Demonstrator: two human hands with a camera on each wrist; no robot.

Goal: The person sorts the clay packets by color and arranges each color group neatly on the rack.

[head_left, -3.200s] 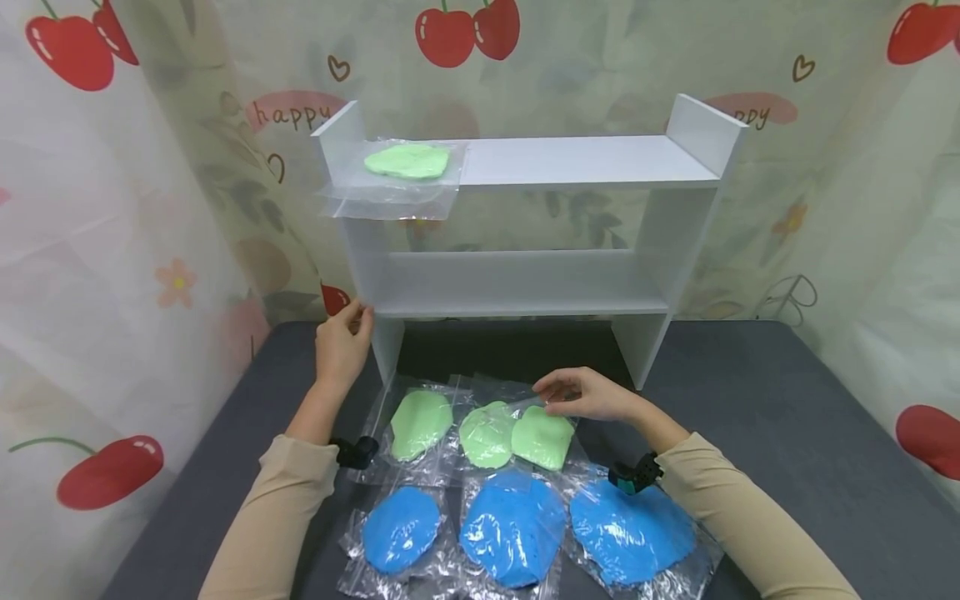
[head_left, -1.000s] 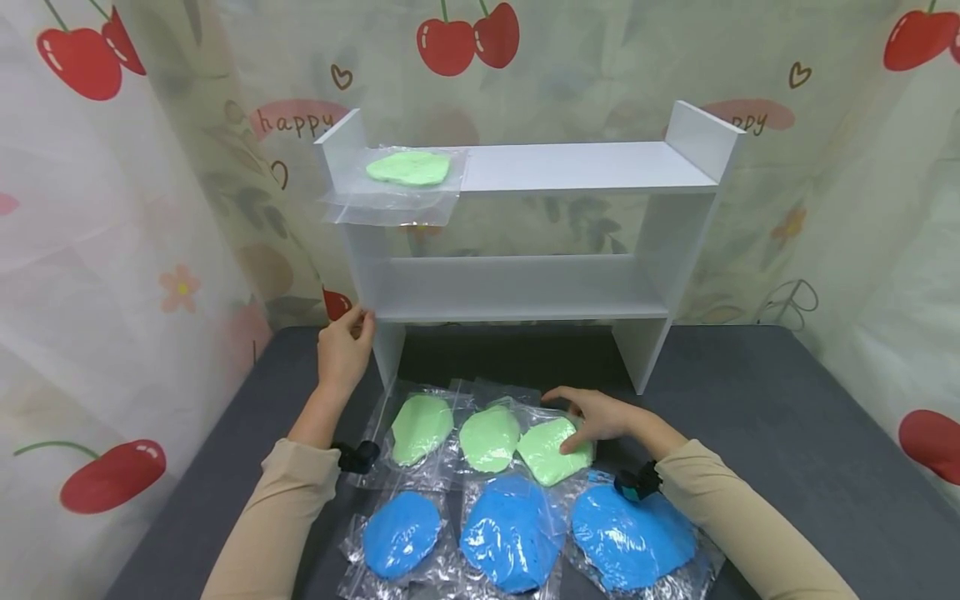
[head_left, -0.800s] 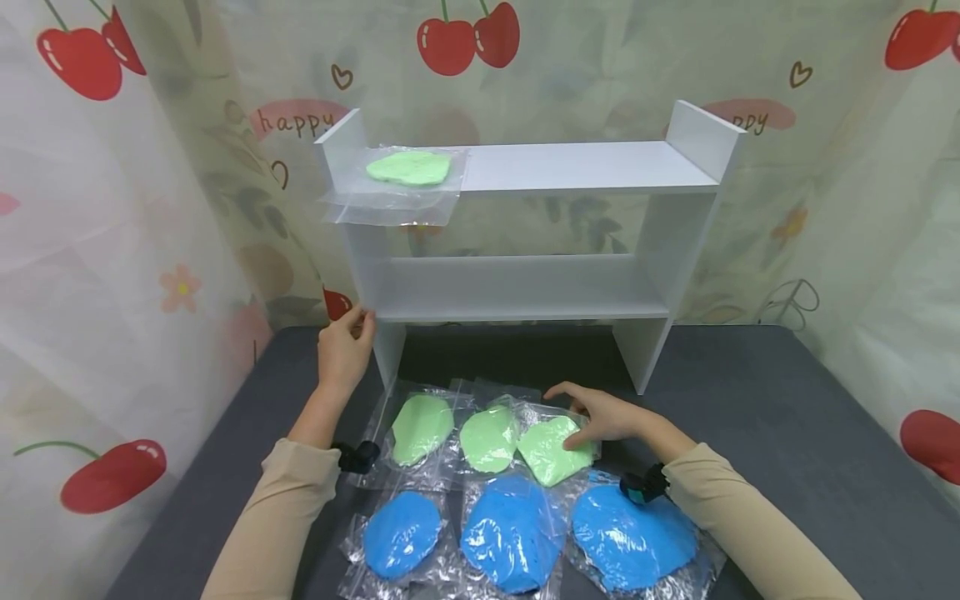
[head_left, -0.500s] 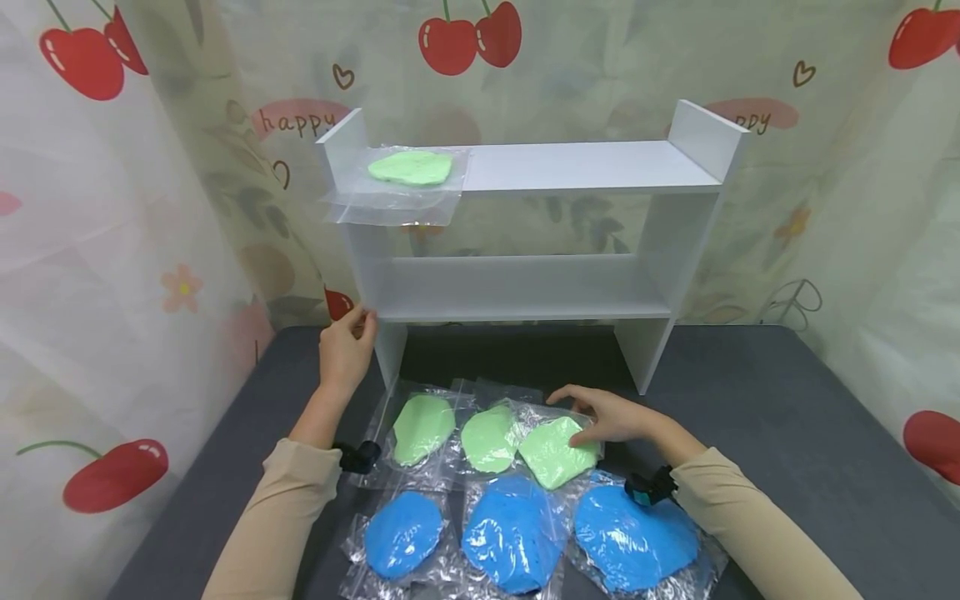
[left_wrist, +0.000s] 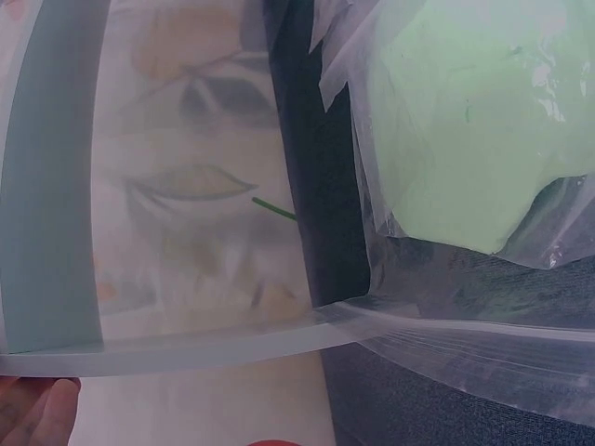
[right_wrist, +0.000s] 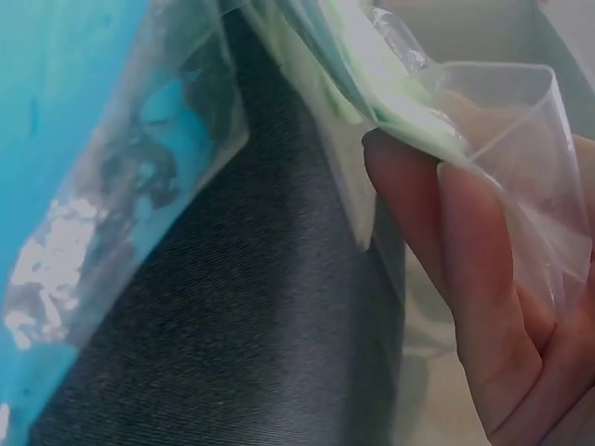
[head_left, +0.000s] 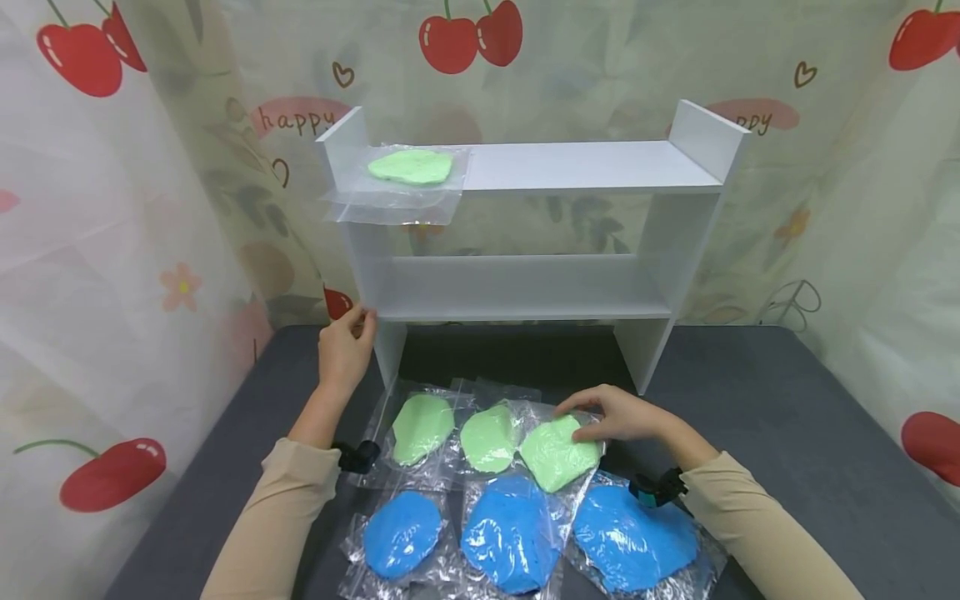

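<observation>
The left hand (head_left: 345, 354) pinches the left edge of the white shelf unit (head_left: 525, 287); the right hand (head_left: 622, 417) grips the rightmost green-filled bag (head_left: 558, 457) — thumb uppermost — over the desk (head_left: 765, 400). Blue-filled bags (head_left: 513, 533) lie nearer; one pale-green bag (head_left: 411, 167) rests up top, left.

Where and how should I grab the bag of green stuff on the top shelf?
Probably by the clear front flap of the green-filled plastic bag, coming from the front and pinching. That flap hangs past the front edge of the top shelf, so both its faces look reachable; the upright side panel seems to block the left.
</observation>
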